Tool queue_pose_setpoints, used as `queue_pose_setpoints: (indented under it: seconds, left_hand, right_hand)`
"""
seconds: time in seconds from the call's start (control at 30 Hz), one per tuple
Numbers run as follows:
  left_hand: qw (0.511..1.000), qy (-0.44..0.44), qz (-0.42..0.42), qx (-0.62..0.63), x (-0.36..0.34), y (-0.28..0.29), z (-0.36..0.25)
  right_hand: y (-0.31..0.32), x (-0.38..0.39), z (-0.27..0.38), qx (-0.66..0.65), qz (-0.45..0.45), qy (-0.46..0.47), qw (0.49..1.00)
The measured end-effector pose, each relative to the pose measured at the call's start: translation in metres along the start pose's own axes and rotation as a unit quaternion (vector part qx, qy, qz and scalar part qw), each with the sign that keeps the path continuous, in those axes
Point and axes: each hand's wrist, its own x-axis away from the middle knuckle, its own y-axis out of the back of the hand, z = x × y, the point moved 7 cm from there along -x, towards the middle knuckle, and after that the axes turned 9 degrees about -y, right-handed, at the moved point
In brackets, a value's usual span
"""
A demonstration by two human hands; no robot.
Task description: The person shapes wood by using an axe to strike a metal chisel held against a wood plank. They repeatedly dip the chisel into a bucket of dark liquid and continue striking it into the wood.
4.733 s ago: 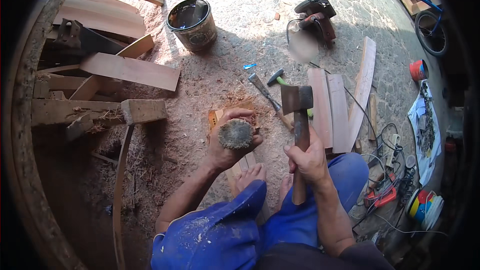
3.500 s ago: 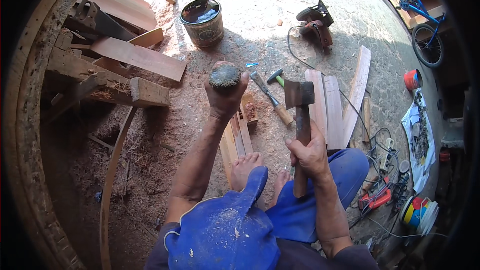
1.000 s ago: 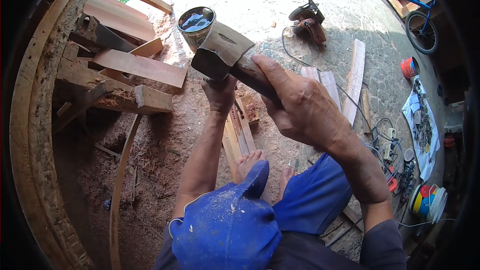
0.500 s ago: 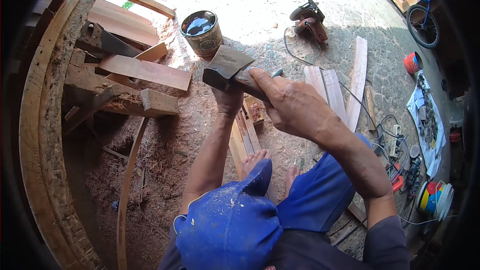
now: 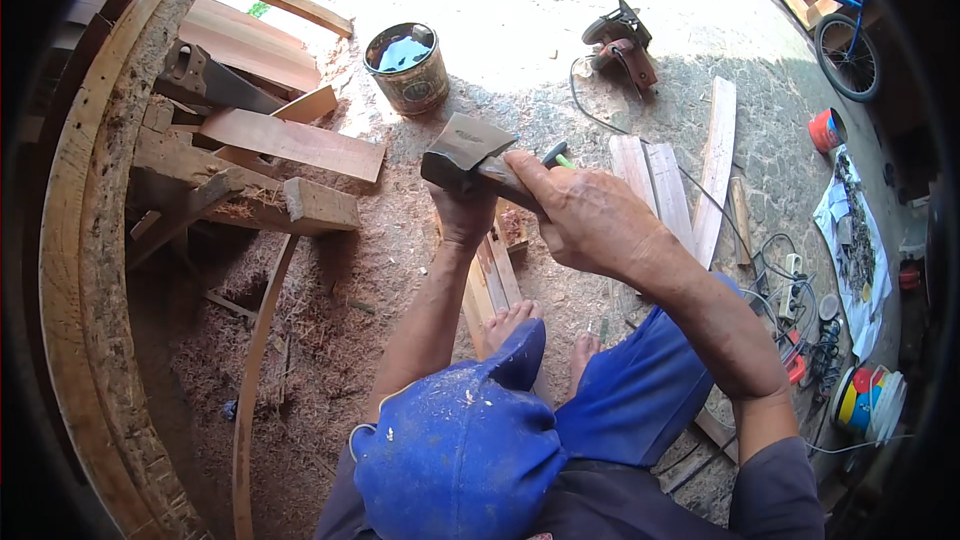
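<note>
Hatchet (image 5: 464, 147) on the near side of the bucket (image 5: 412, 92)
The right hand (image 5: 602, 218) grasps its handle (image 5: 508, 183); the hatchet head partly covers the left hand (image 5: 464, 218), whose grip I cannot tell.

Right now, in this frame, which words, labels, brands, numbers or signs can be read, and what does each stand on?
None can be read.
Bucket: worn markings on its side, too faint and small to read.
Red can: any lettering too small to tell.
White tub with red, yellow and blue patches: any print too small to tell.
Axe: dark marks on the head, no legible lettering.
</note>
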Motion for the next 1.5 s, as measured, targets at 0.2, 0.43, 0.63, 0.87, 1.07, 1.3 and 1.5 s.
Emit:
queue_pose_setpoints:
  seconds: [0.2, 0.43, 0.63, 0.87, 1.07, 1.3, 1.5]
  left_hand:
    - [0.983, 0.156, 0.009, 0.1, 0.002, 0.001, 0.04]
    - [0.997, 0.061, 0.0, 0.056, 0.013, 0.001, 0.023]
    - [0.994, 0.081, 0.054, 0.057, 0.02, 0.001, 0.028]
    - [0.989, 0.137, 0.033, 0.033, 0.016, -0.001, 0.04]
    - [0.991, 0.026, 0.105, -0.083, 0.044, 0.004, 0.024]
    - [0.956, 0.255, 0.001, 0.148, 0.006, 0.004, 0.083]
    - [0.983, 0.148, -0.006, 0.105, 0.027, 0.002, 0.052]
  right_hand:
    - [0.101, 0.009, 0.034, -0.149, -0.252, 0.141, 0.946]
    - [0.007, -0.018, 0.008, 0.08, -0.009, 0.0, 0.997]
    - [0.03, 0.004, 0.016, -0.049, -0.045, 0.044, 0.997]
    - [0.131, 0.013, 0.047, -0.206, -0.376, 0.174, 0.887]
    - [-0.007, -0.005, 0.006, 0.04, 0.055, 0.012, 0.998]
    - [0.108, 0.005, 0.043, -0.217, -0.253, 0.149, 0.931]
    - [0.05, -0.025, 0.024, -0.036, -0.082, -0.006, 0.996]
